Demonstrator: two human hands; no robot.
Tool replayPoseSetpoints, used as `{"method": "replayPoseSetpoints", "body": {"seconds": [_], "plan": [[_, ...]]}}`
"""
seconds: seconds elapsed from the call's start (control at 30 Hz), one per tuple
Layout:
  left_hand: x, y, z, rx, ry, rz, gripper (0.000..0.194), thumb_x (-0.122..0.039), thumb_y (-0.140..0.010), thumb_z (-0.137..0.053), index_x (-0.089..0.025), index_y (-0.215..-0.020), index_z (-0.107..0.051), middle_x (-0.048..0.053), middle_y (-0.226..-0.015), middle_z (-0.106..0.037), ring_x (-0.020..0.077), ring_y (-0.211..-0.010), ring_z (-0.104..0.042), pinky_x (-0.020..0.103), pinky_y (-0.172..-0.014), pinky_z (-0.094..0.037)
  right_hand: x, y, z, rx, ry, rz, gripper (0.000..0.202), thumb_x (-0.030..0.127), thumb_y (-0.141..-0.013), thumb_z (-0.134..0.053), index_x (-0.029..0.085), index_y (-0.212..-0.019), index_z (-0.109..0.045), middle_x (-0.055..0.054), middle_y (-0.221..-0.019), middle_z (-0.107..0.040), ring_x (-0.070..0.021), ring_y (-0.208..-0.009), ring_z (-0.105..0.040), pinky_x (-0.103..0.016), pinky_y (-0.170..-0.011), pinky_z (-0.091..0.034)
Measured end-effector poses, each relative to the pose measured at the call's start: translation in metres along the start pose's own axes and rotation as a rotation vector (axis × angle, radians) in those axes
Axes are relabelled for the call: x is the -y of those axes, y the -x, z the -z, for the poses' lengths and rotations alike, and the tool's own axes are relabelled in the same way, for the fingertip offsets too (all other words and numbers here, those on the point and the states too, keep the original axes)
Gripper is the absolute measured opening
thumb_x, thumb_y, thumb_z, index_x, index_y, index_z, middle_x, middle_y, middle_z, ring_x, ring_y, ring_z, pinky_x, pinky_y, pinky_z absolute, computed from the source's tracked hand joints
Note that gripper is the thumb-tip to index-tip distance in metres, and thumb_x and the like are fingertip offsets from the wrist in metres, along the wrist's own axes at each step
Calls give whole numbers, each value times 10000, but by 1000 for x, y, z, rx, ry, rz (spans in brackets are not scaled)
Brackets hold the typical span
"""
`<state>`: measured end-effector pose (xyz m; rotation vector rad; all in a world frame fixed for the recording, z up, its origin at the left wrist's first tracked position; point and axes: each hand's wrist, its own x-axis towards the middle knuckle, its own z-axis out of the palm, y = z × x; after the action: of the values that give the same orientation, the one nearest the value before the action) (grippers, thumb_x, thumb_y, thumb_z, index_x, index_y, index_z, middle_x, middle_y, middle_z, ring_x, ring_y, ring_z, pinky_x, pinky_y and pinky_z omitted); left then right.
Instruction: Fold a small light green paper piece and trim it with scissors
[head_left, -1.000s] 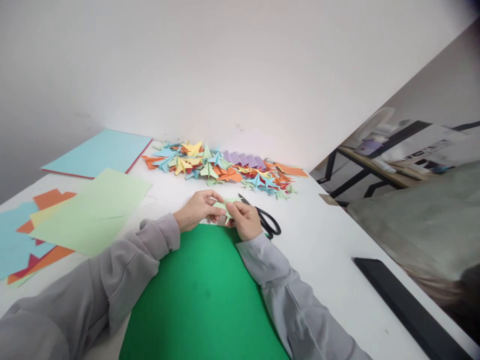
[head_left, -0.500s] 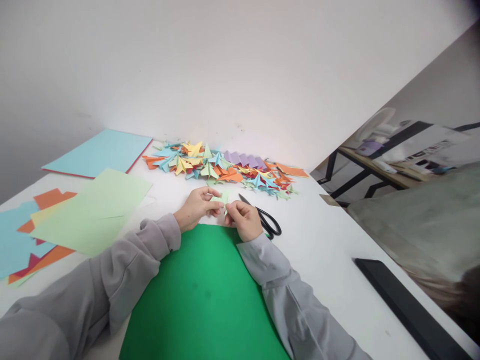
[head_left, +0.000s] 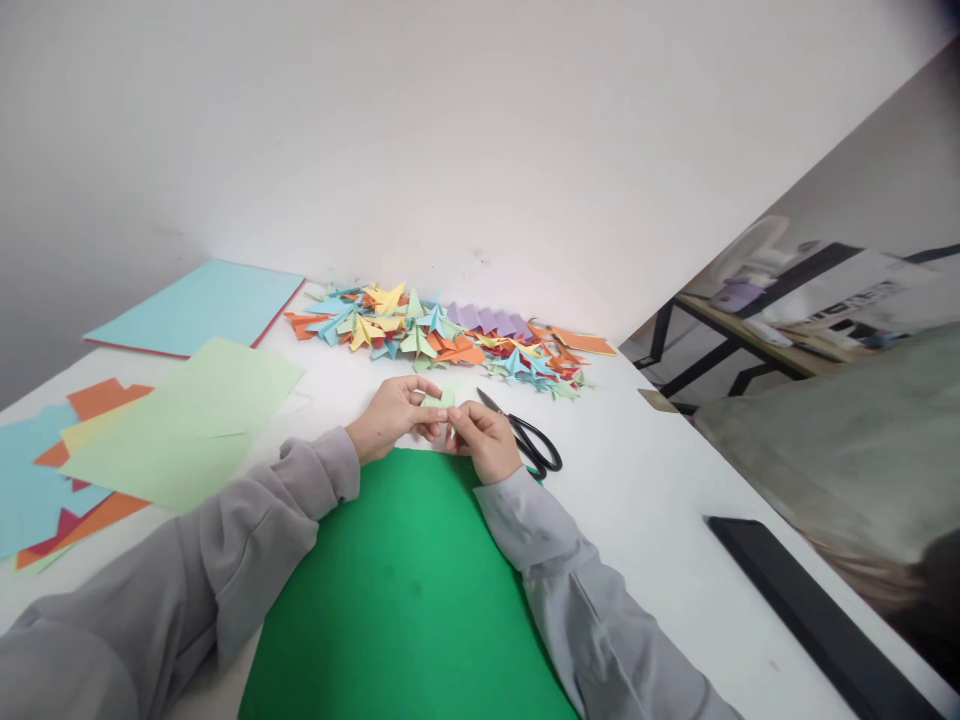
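Observation:
A small piece of light green paper (head_left: 442,398) is pinched between my two hands, partly hidden by the fingers. My left hand (head_left: 395,415) grips its left side, thumb toward the right. At its right edge, my right hand (head_left: 486,440) holds it between thumb and fingers. Both hands are above the far edge of a green mat (head_left: 409,580). Black-handled scissors (head_left: 536,440) lie just right of my right hand, blades pointing away to the left. Beyond the hands is a long heap of small folded paper planes (head_left: 435,330) in several colours.
Large light green sheets (head_left: 202,410) and coloured offcuts (head_left: 45,470) lie at the left. A light blue sheet (head_left: 199,305) rests against the wall at the back left. Orange paper (head_left: 585,342) lies behind the heap. A black flat bar (head_left: 810,610) lies along the right table edge.
The hands stay in nearly the same place. The fingers of the right hand have shifted slightly upward and left on the paper, which now shows a flatter, smaller shape.

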<state>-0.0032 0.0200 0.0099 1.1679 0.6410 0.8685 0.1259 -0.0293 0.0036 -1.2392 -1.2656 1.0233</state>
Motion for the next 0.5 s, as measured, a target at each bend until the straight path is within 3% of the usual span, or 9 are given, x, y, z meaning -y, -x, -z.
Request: {"method": "replayPoseSetpoints", "body": {"seconds": [0.3,0.5], "plan": [[-4,2,-2,-17,109,90,294,-154,-621,-666,-93,-868,-519,43,-549,-623,137,-510,-613,238,-513,-504,-6,-5,3,-107,13,1,380,489,-654,-573,179,-458,-473,41,-362,-483,-75,-320,-401,-198,-341,-313],[-5,2,-2,-35,117,82,261,-109,-649,-632,-77,-892,-540,61,-551,-635,143,-509,-618,236,-519,-507,-6,-4,3,-114,32,51,365,472,-661,-577,179,-466,-483,43,-364,-485,-73,-324,-409,-198,-350,-327]]}}
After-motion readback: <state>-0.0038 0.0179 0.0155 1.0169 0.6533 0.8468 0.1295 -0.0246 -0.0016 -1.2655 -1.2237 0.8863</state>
